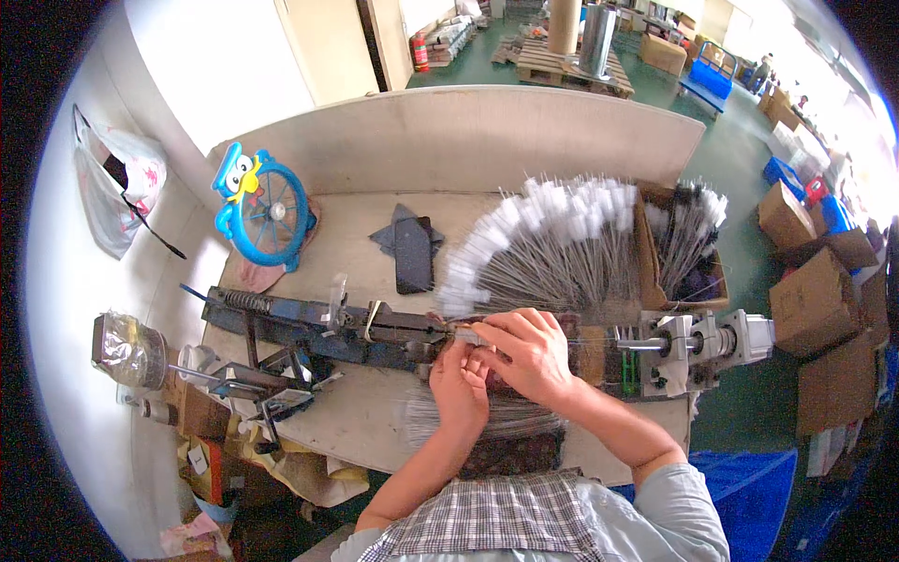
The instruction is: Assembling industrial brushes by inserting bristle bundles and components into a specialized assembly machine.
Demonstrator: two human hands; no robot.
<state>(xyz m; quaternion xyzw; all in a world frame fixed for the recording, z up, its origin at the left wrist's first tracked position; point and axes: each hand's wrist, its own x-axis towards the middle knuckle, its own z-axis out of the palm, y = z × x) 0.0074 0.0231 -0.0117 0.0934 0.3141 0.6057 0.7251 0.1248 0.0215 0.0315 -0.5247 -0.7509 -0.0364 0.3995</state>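
Right hand (529,351), fingers curled and nearly closed, meets the half-curled left hand (459,384) at the right end of the long black metal bench fixture (375,330). A small pale piece (464,334) lies at their fingertips; which hand grips it cannot be told. Beyond the fixture fan white-tufted, thin grey wire brushes (552,234). The step appears to be 2-handed fine positioning; the next move calls for steady fingertips.
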